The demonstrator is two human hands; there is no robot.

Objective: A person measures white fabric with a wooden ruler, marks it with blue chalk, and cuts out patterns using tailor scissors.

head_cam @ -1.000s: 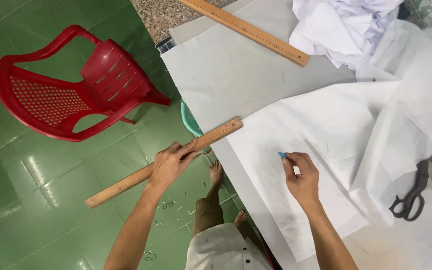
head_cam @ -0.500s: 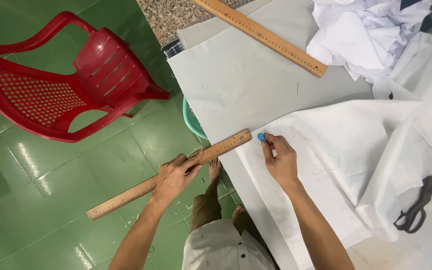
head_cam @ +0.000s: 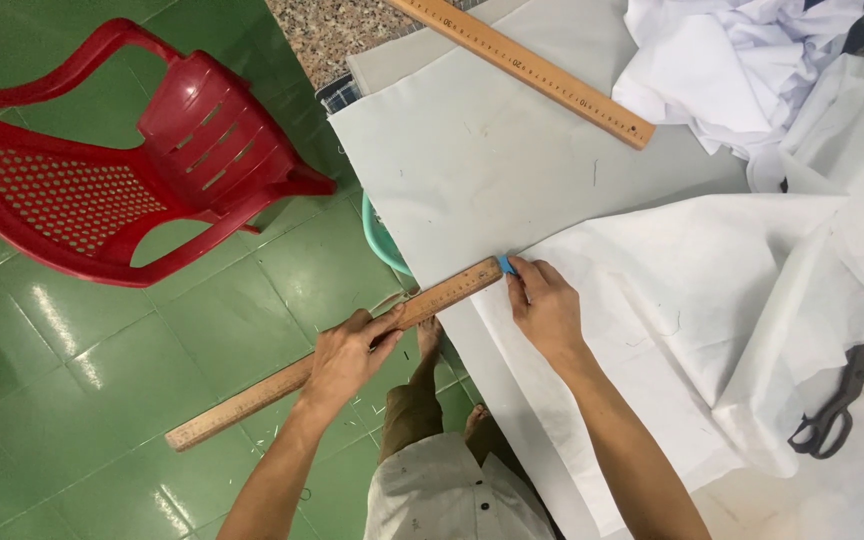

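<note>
The left hand (head_cam: pixel 347 355) reaches forward from a bare forearm and grips a long wooden ruler (head_cam: pixel 332 355) near its middle, fingers curled over the top edge and thumb along the side. This ruler slants from lower left, out over the green tiled floor (head_cam: pixel 72 360), up to the right, where its far end rests on the edge of the grey surface (head_cam: pixel 472 160). The right hand (head_cam: pixel 544 305) lies palm down on a sheet of white fabric (head_cam: pixel 672 330) spread over the surface, wrist straight, fingers drawn together and pinching a small blue piece of chalk (head_cam: pixel 505 265). The chalk tip sits right at the ruler's upper end, at the near corner of the white fabric.

A second long wooden ruler (head_cam: pixel 522 65) lies diagonally across the far part of the surface, well apart from both hands. A heap of crumpled white cloth (head_cam: pixel 732 60) sits at the far right corner. A pair of dark metal scissors (head_cam: pixel 832 410) lies on the fabric at the right edge, away from the right hand. A red plastic chair (head_cam: pixel 112 170) lies tipped over on the floor to the left. The rim of a teal plastic basin (head_cam: pixel 377 240) shows under the surface edge, just beyond the held ruler.
</note>
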